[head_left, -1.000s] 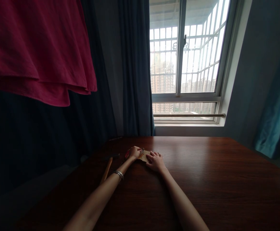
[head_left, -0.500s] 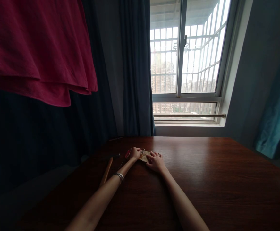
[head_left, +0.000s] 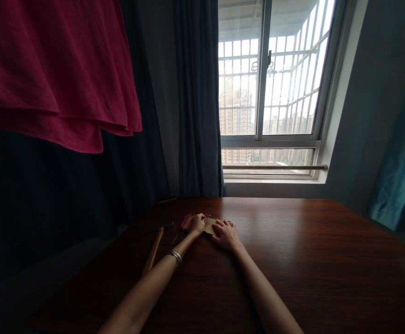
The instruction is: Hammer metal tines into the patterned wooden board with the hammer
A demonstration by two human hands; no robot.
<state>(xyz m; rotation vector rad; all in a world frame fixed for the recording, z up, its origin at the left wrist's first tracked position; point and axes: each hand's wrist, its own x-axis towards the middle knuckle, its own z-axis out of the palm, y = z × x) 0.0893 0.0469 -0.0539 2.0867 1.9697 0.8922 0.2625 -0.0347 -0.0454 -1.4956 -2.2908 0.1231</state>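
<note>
A pale board dotted with small holes (head_left: 209,226) lies flat on the table, with a red part (head_left: 184,222) at its left end. Several thin upright pins like nails (head_left: 208,218) stand on it between my hands. My left hand (head_left: 197,224) is over the left half of the board, its thumb and fingers pinched together close to the pins. Whatever is in that pinch is too small to make out. On the right end of the board rests my right hand (head_left: 226,235), palm down with its fingers lying apart across the surface.
A hammer (head_left: 153,250) with a wooden handle lies left of my left forearm. Thin metal pieces (head_left: 176,239) lie between it and the board. The brown table (head_left: 299,250) reaches toward the window wall. A pink cloth (head_left: 59,79) hangs at upper left.
My left hand has shifted slightly to the right, closer to the upright pins, uncovering more of the board's red end. My right hand has stayed in place.
</note>
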